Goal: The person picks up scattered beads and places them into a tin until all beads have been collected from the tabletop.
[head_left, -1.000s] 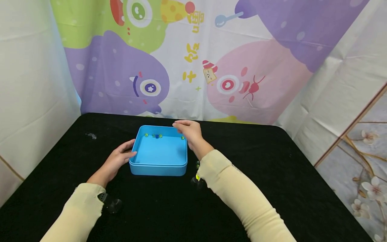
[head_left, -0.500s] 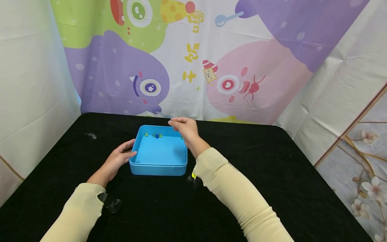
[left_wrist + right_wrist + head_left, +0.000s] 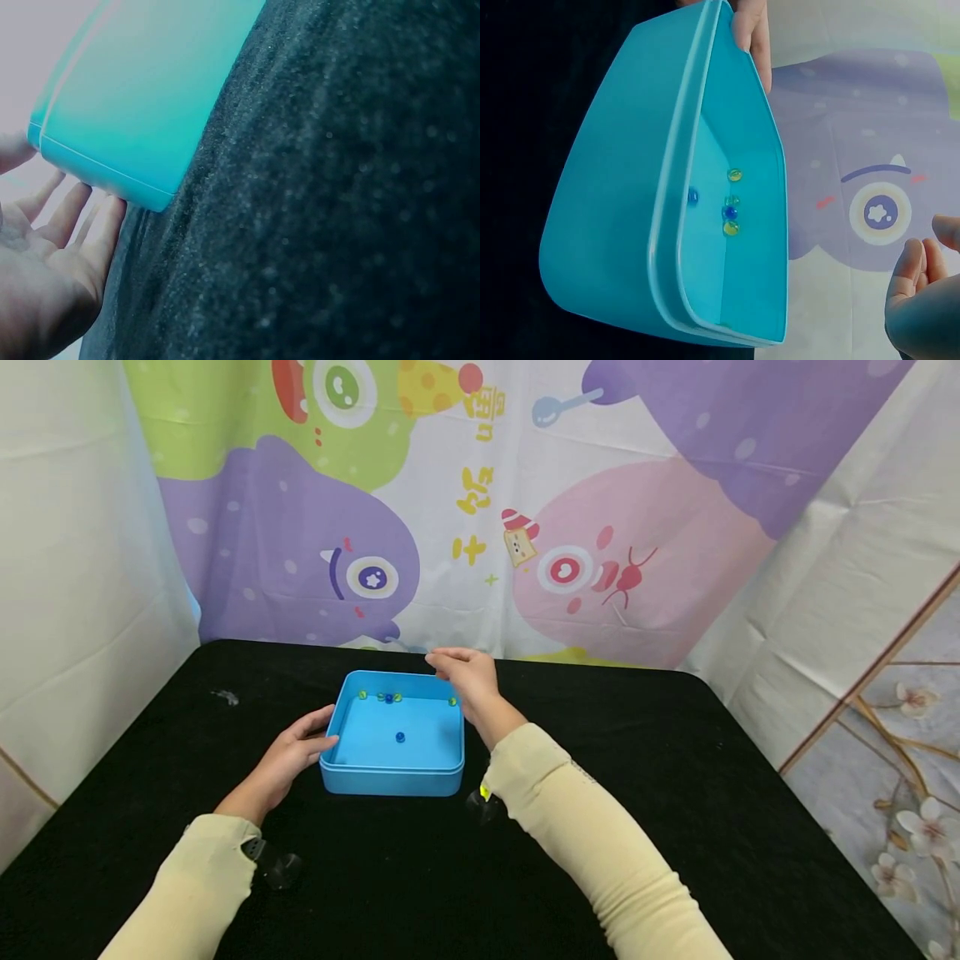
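Note:
A square blue plastic box (image 3: 395, 783), without a lid, sits on the black-covered table. My left hand (image 3: 294, 750) grips its left wall, thumb over the rim and fingers along the outside. Inside, several yellow-green and blue glass marbles (image 3: 731, 228) rest by the far wall, with another marble (image 3: 453, 702) in the far right corner. A single blue marble (image 3: 400, 737) lies out on the box floor. Over the far right corner hovers my right hand (image 3: 471, 681); in the right wrist view its thumb and fingers are apart, with nothing seen between them.
Black cloth (image 3: 600, 793) covers the table around the box. A small clear scrap (image 3: 226, 697) lies at the far left. Behind the table hangs a cartoon-printed curtain (image 3: 465, 610). The right forearm hides some of the cloth beside the box.
A blue marble has appeared on the box floor, dropped from my right hand. That hand moved left over the box, then slightly back right. The left hand and box stayed put.

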A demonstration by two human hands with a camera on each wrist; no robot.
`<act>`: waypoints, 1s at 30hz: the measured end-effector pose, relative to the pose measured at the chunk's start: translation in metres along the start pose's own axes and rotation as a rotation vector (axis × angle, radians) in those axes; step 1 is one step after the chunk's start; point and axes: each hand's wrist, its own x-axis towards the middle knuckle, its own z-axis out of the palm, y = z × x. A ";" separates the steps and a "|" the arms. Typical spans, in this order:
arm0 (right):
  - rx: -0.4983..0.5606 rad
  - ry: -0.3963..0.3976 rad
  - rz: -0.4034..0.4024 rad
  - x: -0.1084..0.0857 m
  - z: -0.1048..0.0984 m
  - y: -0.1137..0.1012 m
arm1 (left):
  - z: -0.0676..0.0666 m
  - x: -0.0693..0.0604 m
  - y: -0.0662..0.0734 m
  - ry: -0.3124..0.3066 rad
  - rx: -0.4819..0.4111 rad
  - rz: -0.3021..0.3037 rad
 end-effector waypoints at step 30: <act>-0.011 0.108 0.002 0.019 -0.065 0.042 | -0.001 0.000 -0.001 0.009 -0.018 0.000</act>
